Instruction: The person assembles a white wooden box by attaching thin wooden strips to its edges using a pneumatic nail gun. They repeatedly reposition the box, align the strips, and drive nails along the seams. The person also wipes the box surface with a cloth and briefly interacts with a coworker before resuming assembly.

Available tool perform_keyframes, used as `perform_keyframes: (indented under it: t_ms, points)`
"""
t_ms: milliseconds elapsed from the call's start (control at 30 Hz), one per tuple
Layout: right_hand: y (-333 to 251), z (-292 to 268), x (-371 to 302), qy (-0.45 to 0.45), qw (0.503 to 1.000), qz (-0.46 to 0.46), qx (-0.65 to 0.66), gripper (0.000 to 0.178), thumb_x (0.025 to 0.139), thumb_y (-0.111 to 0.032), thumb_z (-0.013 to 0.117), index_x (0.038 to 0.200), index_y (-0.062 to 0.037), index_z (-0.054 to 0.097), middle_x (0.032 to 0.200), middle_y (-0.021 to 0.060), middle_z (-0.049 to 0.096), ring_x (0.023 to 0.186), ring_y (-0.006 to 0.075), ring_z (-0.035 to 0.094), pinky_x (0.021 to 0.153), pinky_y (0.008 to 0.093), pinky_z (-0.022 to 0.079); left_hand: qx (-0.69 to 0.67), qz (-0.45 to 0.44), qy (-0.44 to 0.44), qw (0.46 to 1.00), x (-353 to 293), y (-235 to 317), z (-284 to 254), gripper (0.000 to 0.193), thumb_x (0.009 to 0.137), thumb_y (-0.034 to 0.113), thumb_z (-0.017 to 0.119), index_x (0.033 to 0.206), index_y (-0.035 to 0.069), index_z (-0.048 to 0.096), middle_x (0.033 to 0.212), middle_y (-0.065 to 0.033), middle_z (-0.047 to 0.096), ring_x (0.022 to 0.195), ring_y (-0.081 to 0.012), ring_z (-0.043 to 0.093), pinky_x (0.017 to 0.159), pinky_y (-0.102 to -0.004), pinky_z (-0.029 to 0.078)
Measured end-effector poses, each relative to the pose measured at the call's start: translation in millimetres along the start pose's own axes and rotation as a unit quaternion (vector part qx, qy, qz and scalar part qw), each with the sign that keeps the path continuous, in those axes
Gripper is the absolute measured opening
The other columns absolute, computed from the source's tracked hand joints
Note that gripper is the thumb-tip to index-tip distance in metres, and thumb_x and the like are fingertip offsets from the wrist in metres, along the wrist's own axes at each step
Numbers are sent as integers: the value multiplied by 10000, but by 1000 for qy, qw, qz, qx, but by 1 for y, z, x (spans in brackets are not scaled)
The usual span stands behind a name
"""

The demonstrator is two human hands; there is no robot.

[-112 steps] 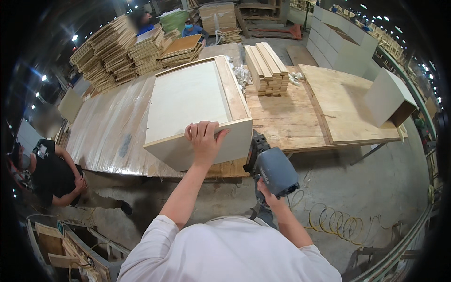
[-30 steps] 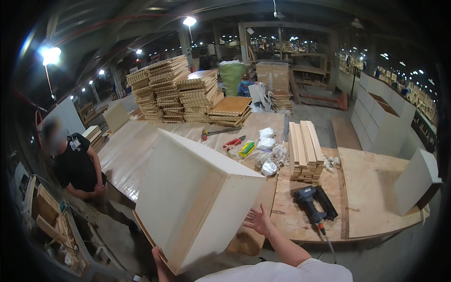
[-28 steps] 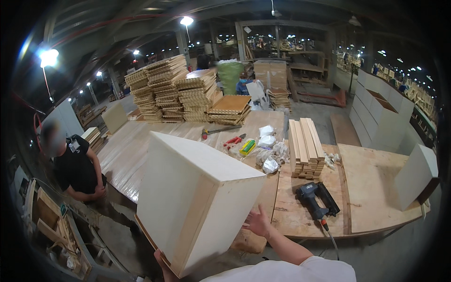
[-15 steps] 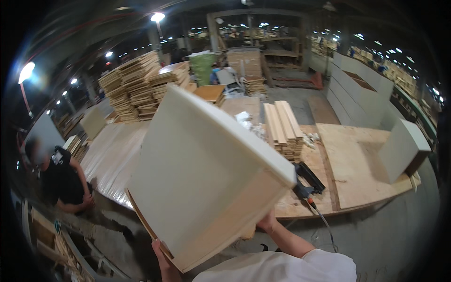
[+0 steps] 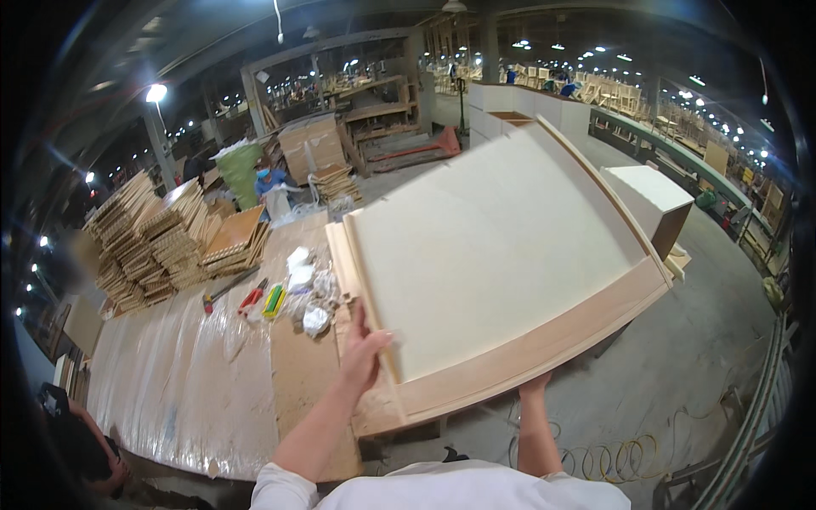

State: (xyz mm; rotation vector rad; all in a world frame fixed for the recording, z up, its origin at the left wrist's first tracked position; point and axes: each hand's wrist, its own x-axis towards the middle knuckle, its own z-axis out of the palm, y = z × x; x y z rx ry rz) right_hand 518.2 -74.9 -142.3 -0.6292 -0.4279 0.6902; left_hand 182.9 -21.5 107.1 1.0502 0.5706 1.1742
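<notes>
A large white-panelled wooden cabinet box [image 5: 501, 246] hangs tilted in front of me, over the right part of the work table. Bare wood strips frame its white face, with a wider plain wood rail along the near side. My left hand [image 5: 364, 353] grips its left edge, thumb resting on the near corner of the face. Under the near rail, my right hand [image 5: 535, 384] holds the box from below; its fingers are mostly hidden behind the wood.
The plastic-covered table [image 5: 178, 382] carries a hammer [image 5: 228, 291], red-handled pliers [image 5: 253, 295], a yellow-green box [image 5: 274, 302] and white crumpled wrapping [image 5: 314, 319]. Stacked boards [image 5: 136, 246] stand far left. A second white box [image 5: 650, 200] sits right. Coiled hose [image 5: 625, 459] lies on the floor. Other people are nearby.
The cabinet box has swung from left to right and turned, so its framed face now shows. Both hands still hold it. My view has turned right, and the nail gun is now out of sight.
</notes>
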Motion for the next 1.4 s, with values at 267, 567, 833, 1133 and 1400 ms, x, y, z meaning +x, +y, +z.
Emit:
perform_keyframes:
  t_ms: [267,567,833,1133,1400]
  points:
    - [-47,-12,58,174,969,-151,-92,635,1007,-520,270,1404,-29,332,1413,104,356,1297,241,365,1080,372,301,59,-116,-72,989,111,-100,106,912,811,60,596,1533,161,48,1253,-62,514,1027,-145,529,829,-323,499]
    - [-37,-44,140,383,768,176,-482,806,956,-631,195,1515,-63,76,1582,145,5,1421,358,179,1148,472,177,218,-112,-172,954,214,-134,140,794,896,380,611,1521,185,162,1485,-133,330,1356,-289,330,992,-450,395]
    - [-75,-14,131,244,769,-321,-496,499,977,-259,479,1379,23,386,1369,183,422,1198,315,445,1006,395,367,729,186,-367,547,137,-101,2,338,835,261,571,1144,129,609,1165,-136,623,1121,-314,574,929,-435,454]
    - [-28,233,6,-253,939,-163,-165,261,925,-41,452,1140,59,562,1063,120,605,876,162,553,770,300,449,896,-442,-28,-42,-56,-27,-348,297,869,256,634,1128,112,652,1074,-110,679,929,-374,657,820,-581,497]
    - [48,331,-224,-679,690,220,-120,198,876,48,496,1033,8,610,1127,140,579,1003,192,564,869,293,468,797,-554,-184,-151,-212,-106,-396,584,905,376,589,1422,198,384,1308,-149,560,1130,-389,575,906,-619,454]
